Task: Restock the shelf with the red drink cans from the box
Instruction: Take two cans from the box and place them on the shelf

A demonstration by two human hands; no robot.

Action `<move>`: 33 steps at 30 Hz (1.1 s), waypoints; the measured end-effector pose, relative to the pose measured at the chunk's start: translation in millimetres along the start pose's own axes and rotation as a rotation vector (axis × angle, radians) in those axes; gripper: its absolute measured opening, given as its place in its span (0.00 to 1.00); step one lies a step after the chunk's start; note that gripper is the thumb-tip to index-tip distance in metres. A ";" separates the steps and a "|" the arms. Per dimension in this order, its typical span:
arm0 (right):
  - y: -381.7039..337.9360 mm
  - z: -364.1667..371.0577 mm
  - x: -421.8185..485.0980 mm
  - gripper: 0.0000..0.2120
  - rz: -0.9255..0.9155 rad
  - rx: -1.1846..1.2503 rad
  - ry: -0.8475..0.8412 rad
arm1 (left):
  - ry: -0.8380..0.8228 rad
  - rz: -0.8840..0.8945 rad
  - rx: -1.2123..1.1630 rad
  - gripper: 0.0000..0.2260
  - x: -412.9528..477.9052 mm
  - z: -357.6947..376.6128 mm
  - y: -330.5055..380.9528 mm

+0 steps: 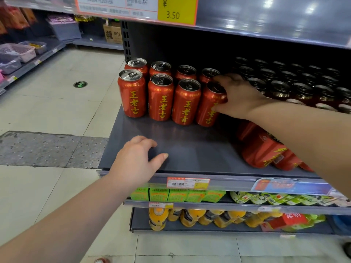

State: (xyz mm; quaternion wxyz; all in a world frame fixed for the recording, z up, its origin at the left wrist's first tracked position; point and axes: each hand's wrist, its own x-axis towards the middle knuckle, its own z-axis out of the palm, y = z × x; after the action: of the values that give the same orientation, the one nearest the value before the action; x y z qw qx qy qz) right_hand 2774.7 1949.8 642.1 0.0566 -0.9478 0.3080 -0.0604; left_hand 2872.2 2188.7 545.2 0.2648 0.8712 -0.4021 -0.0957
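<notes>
Head view showed the person's right hand (237,97) reaching to the far part of the dark grey metal shelf (190,149). Its grip was clenched round the top and side of a red aluminium drink can with yellow lettering (208,111), the rightmost of the near row of four. Three matching red cans (161,99) stood upright to its left, packed close, with a second row of four just behind. The left hand (135,162) lay on the bare near part of the shelf, its grip released, fingers loosely bent and holding nothing. The box was not in view.

The main risk looked to be a sideways shove. With the row so tight, pushing the held can leftward could knock its neighbours over, and the leftmost one stood right at the shelf's left edge, above the tiled floor (57,111). The right forearm also passed over shrink-wrapped red packs (262,149) lying on their sides near the front. A careless pull back could drag or roll them toward the near lip.
</notes>
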 end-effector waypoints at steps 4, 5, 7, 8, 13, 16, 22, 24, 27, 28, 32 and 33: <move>-14.6 -7.0 -23.0 0.33 -0.008 -0.015 0.066 | 0.014 0.023 0.041 0.22 -7.5 -8.7 12.2; -19.5 -9.5 -32.1 0.31 -0.014 -0.017 0.065 | 0.012 0.040 0.055 0.22 -11.9 -12.0 16.3; -29.4 -14.8 -54.4 0.27 -0.039 -0.004 0.061 | 0.002 0.068 0.088 0.23 -21.2 -20.7 25.0; -34.1 -17.3 -67.9 0.25 -0.049 0.008 0.055 | -0.010 0.074 0.103 0.23 -27.1 -25.7 29.6; -47.4 -26.9 -141.5 0.22 -0.052 0.031 -0.050 | -0.102 0.106 0.199 0.27 -64.6 -50.1 54.5; -45.6 -34.3 -181.8 0.23 0.023 0.067 -0.091 | -0.146 0.150 0.252 0.28 -85.7 -57.9 74.3; -14.5 -54.0 -262.3 0.25 0.175 0.116 -0.107 | -0.229 0.227 0.318 0.29 -122.6 -53.7 133.4; 4.0 -63.1 -291.8 0.25 0.240 0.131 -0.114 | -0.252 0.280 0.342 0.29 -135.5 -47.8 158.9; 38.2 -78.6 -342.1 0.26 0.354 0.167 -0.093 | -0.275 0.340 0.337 0.29 -157.2 -35.3 201.3; 51.2 -83.5 -362.2 0.25 0.388 0.177 -0.074 | -0.282 0.361 0.329 0.30 -166.4 -28.6 216.7; 111.0 -107.0 -453.7 0.25 0.516 0.170 -0.023 | -0.310 0.479 0.336 0.30 -210.7 7.3 292.6; 128.0 -113.6 -480.8 0.25 0.550 0.169 -0.011 | -0.322 0.502 0.334 0.30 -225.2 18.5 315.9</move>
State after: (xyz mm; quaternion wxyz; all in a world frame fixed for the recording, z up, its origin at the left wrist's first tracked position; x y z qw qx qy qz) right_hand 2297.9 2123.0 697.4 0.1513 -0.8209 0.5470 -0.0633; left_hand 2511.6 2181.3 689.3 0.0669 0.7501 -0.6508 -0.0967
